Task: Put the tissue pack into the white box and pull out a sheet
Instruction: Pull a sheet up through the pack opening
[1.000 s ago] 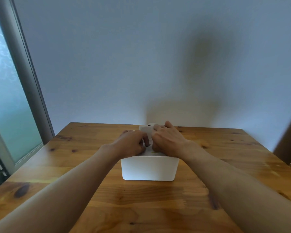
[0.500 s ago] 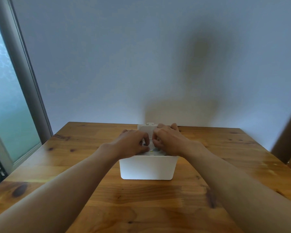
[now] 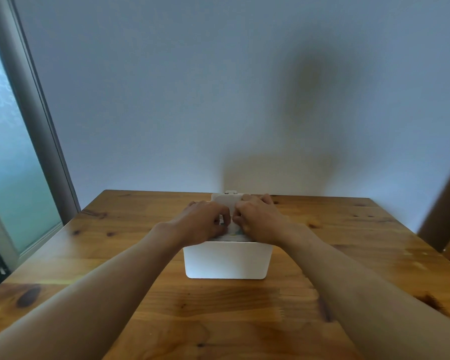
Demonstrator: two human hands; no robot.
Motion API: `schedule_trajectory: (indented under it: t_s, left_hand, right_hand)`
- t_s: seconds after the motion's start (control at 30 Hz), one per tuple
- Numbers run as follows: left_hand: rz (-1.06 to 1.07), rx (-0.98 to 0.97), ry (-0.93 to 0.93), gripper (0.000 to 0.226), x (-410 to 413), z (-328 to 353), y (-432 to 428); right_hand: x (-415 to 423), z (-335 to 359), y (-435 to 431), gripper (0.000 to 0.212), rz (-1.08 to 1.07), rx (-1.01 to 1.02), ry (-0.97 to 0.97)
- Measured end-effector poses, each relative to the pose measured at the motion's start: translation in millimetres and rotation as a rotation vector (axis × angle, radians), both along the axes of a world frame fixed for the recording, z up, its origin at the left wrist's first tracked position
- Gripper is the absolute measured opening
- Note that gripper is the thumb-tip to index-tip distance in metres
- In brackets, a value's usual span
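One box (image 3: 226, 259) sits in front of me, white, plain, with rounded lower corners, standing square on the table (image 3: 244, 320) near its middle. Its lid (image 3: 225, 201) is up at the back, tilted away toward the wall (image 3: 218, 87), with a small tab showing on its top edge. One tissue pack (image 3: 233, 233) is down in the open top of the box; I only get a sliver of it between the hands, pale with a hint of blue and yellow print, its top about level with the rim. How deep it is seated I cannot tell.

Two hands are on it. My left hand (image 3: 205, 223) is curled, knuckles up, fingertips pinched down on the pack's top at the centre. My right hand (image 3: 257, 222) mirrors it, fingers bent and pressed onto the pack, the far fingers reaching the lid's lower edge. The two sets of fingertips nearly touch over the middle of the pack. Whether either one has a sheet pinched I cannot tell; the fingers hide that spot.

Both forearms run in bare from the near corners. One window (image 3: 11, 165) with frosted glass stands at the left, and one dark wooden piece (image 3: 442, 211) leans in at the right edge.
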State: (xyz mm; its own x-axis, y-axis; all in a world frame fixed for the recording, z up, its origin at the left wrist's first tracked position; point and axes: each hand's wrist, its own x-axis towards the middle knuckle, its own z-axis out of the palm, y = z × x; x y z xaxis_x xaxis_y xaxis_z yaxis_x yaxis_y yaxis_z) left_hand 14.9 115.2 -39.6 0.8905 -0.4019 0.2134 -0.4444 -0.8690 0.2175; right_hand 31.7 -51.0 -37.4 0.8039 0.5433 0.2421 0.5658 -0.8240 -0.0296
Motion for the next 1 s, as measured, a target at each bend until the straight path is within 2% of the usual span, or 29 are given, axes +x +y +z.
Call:
schedule_trajectory:
  t_s: [0.13,0.4,0.57,0.67,0.8,1.0]
  left_hand:
    - [-0.004,-0.033,-0.016,0.01,1.2,-2.3,0.7]
    - [-0.024,-0.075,0.013,0.012,4.6,-3.0,0.9]
    - [-0.055,-0.096,-0.011,0.032,7.1,-6.4,2.8]
    - [-0.07,-0.125,-0.018,0.027,7.8,-8.7,4.5]
    - [-0.091,-0.196,-0.061,0.027,3.6,-7.2,3.6]
    - [-0.142,-0.273,-0.082,0.019,-1.1,-3.0,2.7]
  right_hand:
    - [-1.1,-1.7,0.8,0.014,0.004,-0.03,0.004]
    - [-1.2,-0.7,0.2,0.01,0.016,0.036,-0.063]
    - [-0.8,-0.5,-1.3,0.014,0.021,0.111,0.003]
    - [-2.5,-0.9,-2.1,0.02,0.032,0.157,0.056]
    - [-3.4,-1.1,-2.2,0.009,0.041,0.175,0.064]
    - [-2.2,-4.9,-5.6,0.01,0.067,0.247,0.037]
